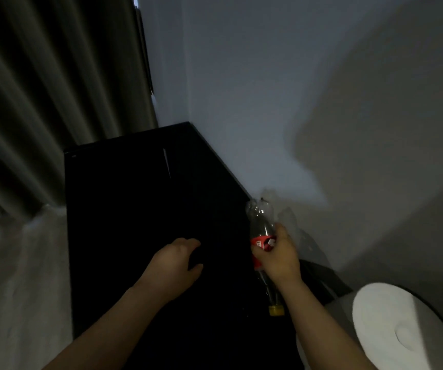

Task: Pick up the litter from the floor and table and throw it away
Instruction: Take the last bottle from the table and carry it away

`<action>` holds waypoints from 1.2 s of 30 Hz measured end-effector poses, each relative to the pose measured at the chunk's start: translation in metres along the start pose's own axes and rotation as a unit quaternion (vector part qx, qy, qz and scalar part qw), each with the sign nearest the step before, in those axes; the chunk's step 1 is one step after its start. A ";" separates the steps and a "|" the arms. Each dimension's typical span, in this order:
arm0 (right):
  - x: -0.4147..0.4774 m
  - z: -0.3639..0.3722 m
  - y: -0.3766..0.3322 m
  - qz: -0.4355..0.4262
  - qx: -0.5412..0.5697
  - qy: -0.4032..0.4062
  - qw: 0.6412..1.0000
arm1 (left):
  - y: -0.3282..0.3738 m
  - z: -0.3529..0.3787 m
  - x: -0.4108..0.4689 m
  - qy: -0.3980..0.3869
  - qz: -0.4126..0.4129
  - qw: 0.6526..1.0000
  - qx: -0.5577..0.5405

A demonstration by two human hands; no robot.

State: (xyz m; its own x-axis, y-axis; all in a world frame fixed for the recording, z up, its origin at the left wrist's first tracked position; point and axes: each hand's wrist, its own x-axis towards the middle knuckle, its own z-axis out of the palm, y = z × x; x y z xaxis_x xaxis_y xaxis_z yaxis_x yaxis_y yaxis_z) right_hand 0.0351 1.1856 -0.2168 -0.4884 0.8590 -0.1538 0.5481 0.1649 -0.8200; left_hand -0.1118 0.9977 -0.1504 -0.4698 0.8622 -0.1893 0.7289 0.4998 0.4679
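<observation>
My right hand [276,256] grips a clear plastic bottle [260,222] around its red label. The bottle is held upside down, its yellow cap [276,310] pointing down toward me and its base up near the wall. It hangs over the right edge of a black table [140,209]. My left hand [173,263] hovers over the dark tabletop with fingers and thumb loosely curled in a C shape. Nothing shows between them, though the surface under the hand is very dark.
A white round object [396,329] with a small bump in its middle sits at the lower right. Something like crumpled clear plastic [291,218] lies by the wall behind the bottle. A grey curtain [41,102] hangs at left above pale floor [20,276].
</observation>
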 end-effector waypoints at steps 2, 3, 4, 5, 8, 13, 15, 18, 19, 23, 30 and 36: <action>-0.024 -0.007 -0.018 -0.030 0.030 0.018 0.999 | 0.002 -0.010 -0.017 0.012 0.013 1.000 -0.003; -0.039 -0.012 -0.029 -0.047 0.042 0.029 0.998 | 0.003 -0.015 -0.027 0.019 0.023 1.000 -0.006; -0.055 -0.017 -0.040 -0.063 0.052 0.041 0.996 | 0.005 -0.020 -0.037 0.025 0.033 0.999 -0.009; -0.073 -0.022 -0.051 -0.076 0.064 0.055 0.994 | 0.006 -0.025 -0.047 0.028 0.043 0.999 -0.011; -0.137 -0.035 -0.082 -0.102 0.081 0.113 0.985 | 0.012 -0.040 -0.080 0.022 0.085 0.996 -0.021; -0.251 -0.051 -0.113 -0.102 0.092 0.246 0.960 | 0.026 -0.061 -0.140 0.021 0.206 0.976 -0.063; -0.294 -0.061 -0.119 -0.100 0.092 0.292 0.947 | 0.037 -0.068 -0.164 0.033 0.258 0.962 -0.081; -0.358 -0.080 -0.127 -0.107 0.067 0.370 0.920 | 0.067 -0.076 -0.198 0.043 0.331 0.938 -0.090; -0.379 -0.088 -0.128 -0.104 0.058 0.393 0.912 | 0.080 -0.078 -0.209 0.048 0.353 0.930 -0.090; -0.465 -0.123 -0.123 -0.079 0.035 0.478 0.874 | 0.137 -0.072 -0.260 0.026 0.434 0.894 -0.108; -0.631 -0.181 -0.098 -0.012 -0.020 0.620 0.784 | 0.240 -0.036 -0.372 -0.035 0.584 0.801 -0.128; -0.782 -0.212 -0.059 0.046 -0.037 0.717 0.695 | 0.320 0.019 -0.495 -0.095 0.672 0.721 -0.143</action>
State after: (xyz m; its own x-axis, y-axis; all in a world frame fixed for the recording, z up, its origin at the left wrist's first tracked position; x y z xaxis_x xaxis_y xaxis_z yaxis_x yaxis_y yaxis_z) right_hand 0.5284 0.6066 0.0689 0.7000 0.4587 0.5473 0.5917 0.0565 -0.8041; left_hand 0.3631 0.7327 0.0770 0.6606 0.5616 0.4981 0.3177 -0.8104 0.4923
